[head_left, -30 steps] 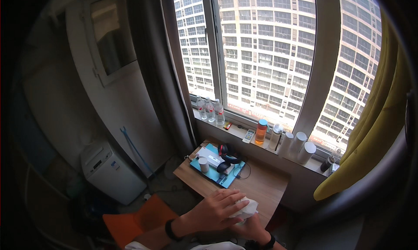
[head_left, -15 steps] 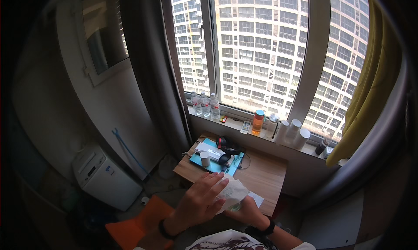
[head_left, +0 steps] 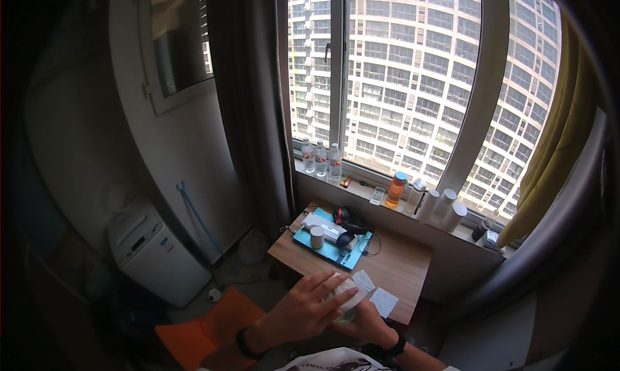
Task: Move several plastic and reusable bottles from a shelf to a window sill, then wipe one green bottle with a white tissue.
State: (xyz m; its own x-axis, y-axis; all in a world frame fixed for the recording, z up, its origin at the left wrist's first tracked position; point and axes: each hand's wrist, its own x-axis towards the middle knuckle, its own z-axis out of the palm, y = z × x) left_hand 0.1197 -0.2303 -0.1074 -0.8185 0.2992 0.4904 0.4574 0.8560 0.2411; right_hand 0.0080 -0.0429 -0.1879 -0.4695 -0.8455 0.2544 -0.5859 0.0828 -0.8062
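My left hand (head_left: 292, 311) bends its fingers over a white tissue (head_left: 349, 296), pressing it against a clear, greenish glass (head_left: 347, 317). The glass's lower side shows below the tissue; its rim is covered. From the right, my right hand (head_left: 368, 327) wraps round the glass, most of its fingers hidden behind. Both hands are in front of the wooden table (head_left: 403, 258). Two white paper sheets, one a patterned sheet (head_left: 384, 302), lie on the table just beyond my right hand.
On the table sit a blue folder (head_left: 349, 259), a white cup (head_left: 316, 237) and black headphones (head_left: 352, 222). Bottles, including an orange bottle (head_left: 395, 191), line the windowsill. An orange chair (head_left: 216, 326) stands at lower left, with a white washing machine (head_left: 158, 258) beyond.
My left fingers have closed further over the tissue, which is now flatter against the glass. The view has shifted, and more of the paper sheets shows past my right hand.
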